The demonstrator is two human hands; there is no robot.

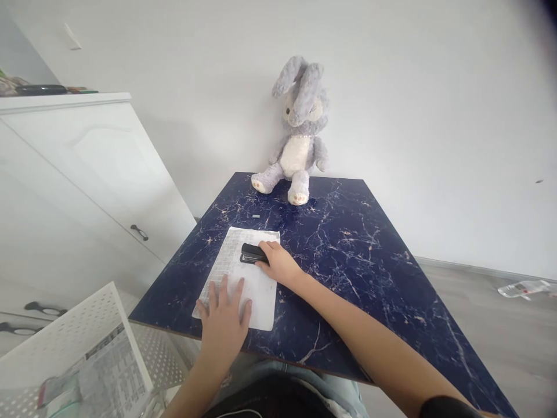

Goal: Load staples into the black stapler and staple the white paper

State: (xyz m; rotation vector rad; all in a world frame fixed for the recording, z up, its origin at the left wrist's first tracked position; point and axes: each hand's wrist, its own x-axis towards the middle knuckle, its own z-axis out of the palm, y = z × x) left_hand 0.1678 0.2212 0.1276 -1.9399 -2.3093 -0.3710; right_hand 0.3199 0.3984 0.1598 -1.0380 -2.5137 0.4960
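Note:
A printed sheet of paper [261, 302] lies on the dark blue marbled table [348, 244]. My left hand [224, 319] rests flat on its lower part with the fingers spread. On the upper right of the sheet is a black stapler [251, 253], its nose pointing left. My right hand [278, 264] is closed around the stapler's rear end, which the fingers partly hide. Just beyond the paper's top edge lies a small grey strip [256, 216], perhaps staples; it is too small to be sure.
A grey plush rabbit [296, 154] sits at the table's far edge against the wall. White cabinets [87, 174] stand at the left. Below them, a white perforated basket [115, 302] holds papers. A clear plastic bottle [524, 288] lies on the floor at right.

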